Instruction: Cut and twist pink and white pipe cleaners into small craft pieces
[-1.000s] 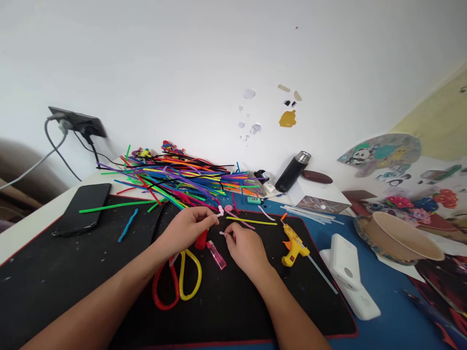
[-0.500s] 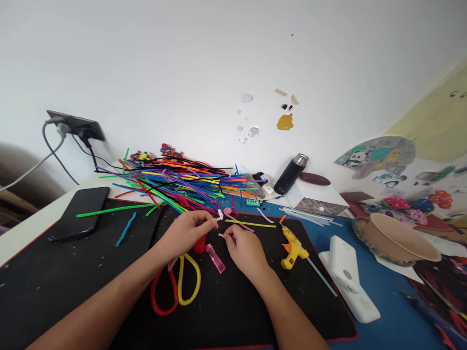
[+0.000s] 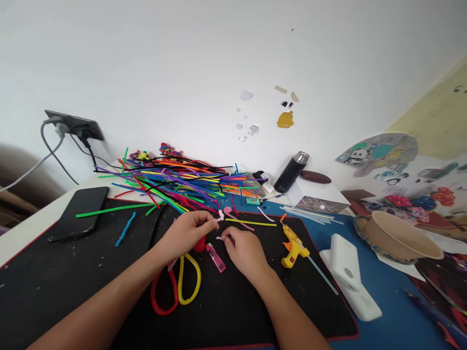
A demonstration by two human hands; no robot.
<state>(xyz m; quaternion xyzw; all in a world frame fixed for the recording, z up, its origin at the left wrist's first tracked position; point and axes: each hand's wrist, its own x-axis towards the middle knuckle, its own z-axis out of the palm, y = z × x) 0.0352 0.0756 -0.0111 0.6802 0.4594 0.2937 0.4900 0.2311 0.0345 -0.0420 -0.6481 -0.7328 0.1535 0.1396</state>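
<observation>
My left hand (image 3: 186,232) is closed in a pinch on a short pale pink pipe cleaner piece (image 3: 220,216) above the black mat (image 3: 73,272). My right hand (image 3: 243,250) is also pinched, holding another small pale pink piece (image 3: 219,238) a little below it. Red and yellow scissors (image 3: 177,287), a pink lighter (image 3: 216,257) and a small red object (image 3: 200,244) lie on the mat just under my hands. A large pile of coloured pipe cleaners (image 3: 175,184) lies behind them.
A yellow glue gun (image 3: 294,245) lies to the right, with a white box (image 3: 350,279), a paper bowl (image 3: 399,237) and a black flask (image 3: 291,172) beyond. A black phone (image 3: 80,211) and a wall socket with cables (image 3: 73,127) are at the left.
Both hands stay nearly in place; the right hand has shifted slightly left and down with its pink piece. The view has shifted a little.
</observation>
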